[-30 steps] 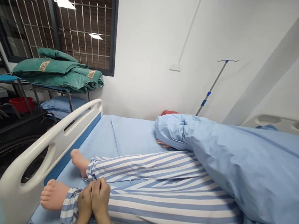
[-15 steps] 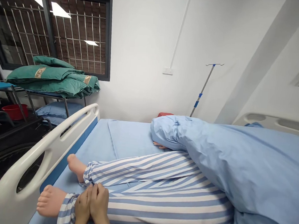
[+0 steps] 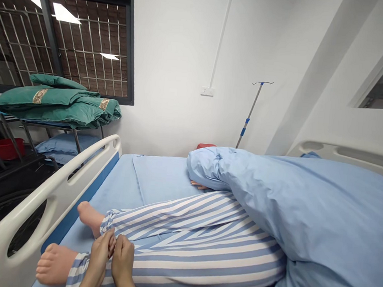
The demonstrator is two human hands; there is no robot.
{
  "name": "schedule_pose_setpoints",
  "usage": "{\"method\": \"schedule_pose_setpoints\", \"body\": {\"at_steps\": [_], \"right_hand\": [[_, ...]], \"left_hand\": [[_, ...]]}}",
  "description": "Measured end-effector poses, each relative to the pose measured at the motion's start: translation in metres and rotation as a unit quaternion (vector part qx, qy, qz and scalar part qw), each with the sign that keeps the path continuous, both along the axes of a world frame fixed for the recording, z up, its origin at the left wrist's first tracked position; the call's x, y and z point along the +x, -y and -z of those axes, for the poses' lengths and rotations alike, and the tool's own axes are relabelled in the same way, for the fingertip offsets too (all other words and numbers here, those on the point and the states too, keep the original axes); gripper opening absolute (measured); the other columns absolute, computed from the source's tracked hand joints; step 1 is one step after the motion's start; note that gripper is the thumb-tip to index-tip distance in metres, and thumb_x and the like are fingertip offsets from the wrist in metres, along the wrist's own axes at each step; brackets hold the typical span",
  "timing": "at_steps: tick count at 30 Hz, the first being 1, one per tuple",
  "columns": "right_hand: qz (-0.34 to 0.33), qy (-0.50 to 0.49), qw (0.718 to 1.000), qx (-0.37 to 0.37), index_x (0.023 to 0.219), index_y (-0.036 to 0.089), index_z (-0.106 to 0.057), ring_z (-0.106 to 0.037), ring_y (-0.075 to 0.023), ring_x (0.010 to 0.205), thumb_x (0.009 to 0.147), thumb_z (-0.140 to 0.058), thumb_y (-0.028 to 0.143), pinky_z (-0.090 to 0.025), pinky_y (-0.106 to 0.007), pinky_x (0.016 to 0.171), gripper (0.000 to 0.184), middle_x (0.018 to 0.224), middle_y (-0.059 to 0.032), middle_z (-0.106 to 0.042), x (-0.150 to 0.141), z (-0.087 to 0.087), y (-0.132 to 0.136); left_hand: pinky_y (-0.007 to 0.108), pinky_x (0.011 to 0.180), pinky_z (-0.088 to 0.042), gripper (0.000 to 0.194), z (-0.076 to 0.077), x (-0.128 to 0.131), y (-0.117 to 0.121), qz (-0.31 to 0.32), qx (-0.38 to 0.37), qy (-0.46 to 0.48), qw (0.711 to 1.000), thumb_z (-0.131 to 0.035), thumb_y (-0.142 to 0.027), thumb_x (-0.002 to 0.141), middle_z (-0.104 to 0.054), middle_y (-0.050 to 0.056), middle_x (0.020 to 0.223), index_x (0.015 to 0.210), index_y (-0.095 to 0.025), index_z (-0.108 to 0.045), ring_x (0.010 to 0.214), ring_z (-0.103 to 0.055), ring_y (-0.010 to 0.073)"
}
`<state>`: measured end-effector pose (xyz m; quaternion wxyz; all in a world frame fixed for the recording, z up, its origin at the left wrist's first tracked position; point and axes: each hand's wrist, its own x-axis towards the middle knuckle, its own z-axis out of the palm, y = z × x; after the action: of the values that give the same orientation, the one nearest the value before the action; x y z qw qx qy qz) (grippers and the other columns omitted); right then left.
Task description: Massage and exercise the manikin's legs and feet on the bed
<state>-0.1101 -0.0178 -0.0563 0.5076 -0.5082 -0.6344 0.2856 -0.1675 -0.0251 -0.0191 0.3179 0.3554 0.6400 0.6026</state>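
Striped pajama trousers [image 3: 188, 255] touched by left hand [image 3: 99, 256] and right hand [image 3: 123, 259].

One head-worn view looks forward and down across a hospital bed [image 3: 161, 176] from close above its near side. The left hand [image 3: 99, 256] and right hand [image 3: 122, 260] sit near the bottom edge of the frame, striped trousers [image 3: 185, 245] span the lower middle, and a barred window [image 3: 62, 47] lies farther off at upper left
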Motion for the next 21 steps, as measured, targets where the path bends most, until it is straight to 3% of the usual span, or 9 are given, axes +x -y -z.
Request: {"method": "schedule_pose_setpoints", "body": {"at_steps": [3,6,10,17,21], "right_hand": [[-0.002,-0.012,1.000,-0.023,0.057,0.019,-0.051,-0.051,-0.0132,0.050,0.090,-0.029,0.031,-0.026,-0.024,0.049,0.042,0.052,-0.0015,-0.057,-0.001,0.004,-0.002],[0.007,-0.032,0.999,-0.040,0.059,0.019,-0.051,-0.052,-0.0142,0.053,0.089,-0.033,0.032,-0.030,-0.024,0.051,0.038,0.057,-0.0032,-0.058,0.000,0.007,-0.002],[-0.002,-0.056,0.998,-0.042,0.059,0.018,-0.050,-0.051,-0.0140,0.053,0.088,-0.035,0.033,-0.032,-0.024,0.051,0.036,0.055,-0.0029,-0.057,0.001,0.005,-0.002],[-0.006,-0.058,0.997,-0.052,0.052,0.019,-0.048,-0.049,-0.0138,0.049,0.085,-0.035,0.028,-0.030,-0.023,0.047,0.036,0.051,-0.0023,-0.056,0.006,-0.004,-0.008],[-0.006,0.013,1.000,-0.022,0.051,0.019,-0.050,-0.049,-0.0139,0.049,0.083,-0.038,0.026,-0.025,-0.024,0.047,0.035,0.051,-0.0019,-0.057,0.019,-0.025,-0.009]], "left_hand": [[0.022,0.038,-0.035,0.039,0.009,0.004,0.000,-0.010,0.003,0.039,0.999,-0.048,-0.053,0.067,-0.040,-0.005,0.039,0.048,-0.020,-0.039,0.038,-0.040,0.0091],[0.029,0.056,-0.048,0.035,0.034,0.000,0.000,-0.014,0.003,-0.093,0.996,-0.051,-0.053,0.062,-0.062,0.003,0.056,0.057,-0.019,-0.055,0.058,-0.057,0.0181],[0.033,0.066,-0.050,0.037,0.059,-0.007,-0.001,-0.010,-0.005,-0.214,0.977,-0.045,-0.051,0.064,-0.070,0.008,0.073,0.068,-0.019,-0.063,0.070,-0.063,0.0234],[0.031,0.071,-0.050,0.028,0.072,-0.007,-0.003,-0.018,-0.029,-0.362,0.931,-0.039,-0.028,0.069,-0.070,0.009,0.087,0.075,-0.020,-0.065,0.079,-0.064,0.0224],[0.028,0.071,-0.048,0.026,0.071,-0.001,-0.001,-0.002,-0.067,-0.434,0.899,-0.042,-0.016,0.066,-0.070,0.006,0.086,0.076,-0.021,-0.065,0.079,-0.064,0.0202]]}}
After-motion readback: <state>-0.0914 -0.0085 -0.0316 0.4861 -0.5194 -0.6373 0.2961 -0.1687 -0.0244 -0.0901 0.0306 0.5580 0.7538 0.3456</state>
